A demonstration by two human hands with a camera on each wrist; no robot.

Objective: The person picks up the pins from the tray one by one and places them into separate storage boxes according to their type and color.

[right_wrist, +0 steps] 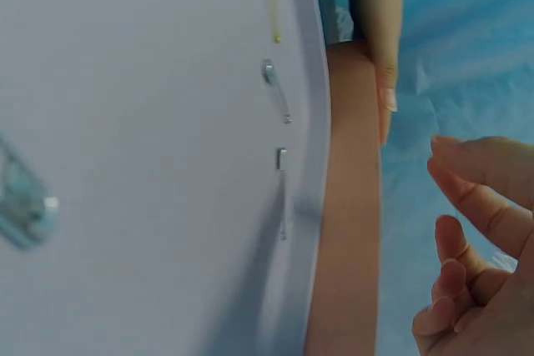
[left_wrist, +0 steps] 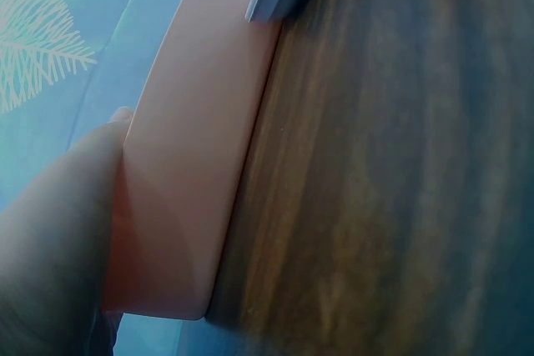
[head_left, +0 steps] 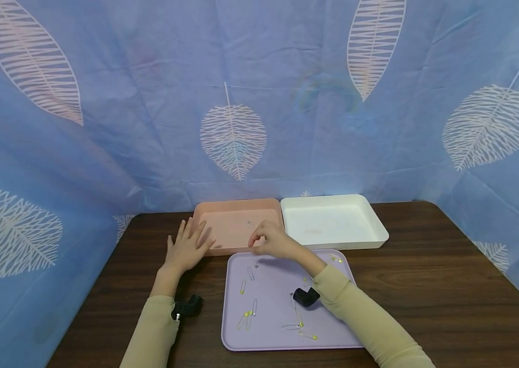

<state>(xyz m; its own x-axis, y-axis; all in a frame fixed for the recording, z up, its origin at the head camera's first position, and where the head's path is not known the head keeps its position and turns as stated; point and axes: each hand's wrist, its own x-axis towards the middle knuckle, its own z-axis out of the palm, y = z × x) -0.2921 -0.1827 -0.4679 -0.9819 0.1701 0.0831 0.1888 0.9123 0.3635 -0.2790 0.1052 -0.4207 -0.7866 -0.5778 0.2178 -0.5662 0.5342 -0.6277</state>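
My left hand (head_left: 185, 249) lies with fingers spread on the left end of the pink tray (head_left: 213, 248); in the left wrist view it touches that tray's wall (left_wrist: 196, 122). Over the pink tray's front edge hovers my right hand (head_left: 274, 240), fingers bent and thumb tip close to the index finger. No object shows between its fingertips (right_wrist: 446, 149). Below it, the lilac tray (head_left: 268, 341) bears several safety pins, some with yellow heads (head_left: 242, 287) and some silver (head_left: 251, 273). A small silver pin (head_left: 249, 222) lies inside the pink tray.
A white tray (head_left: 333, 244) stands beside the pink one, at the back right. All the trays sit on a dark wooden table (head_left: 425, 286). Behind it hangs a blue cloth (head_left: 305, 133) with white leaf prints. Each wrist wears a black device (head_left: 188, 306).
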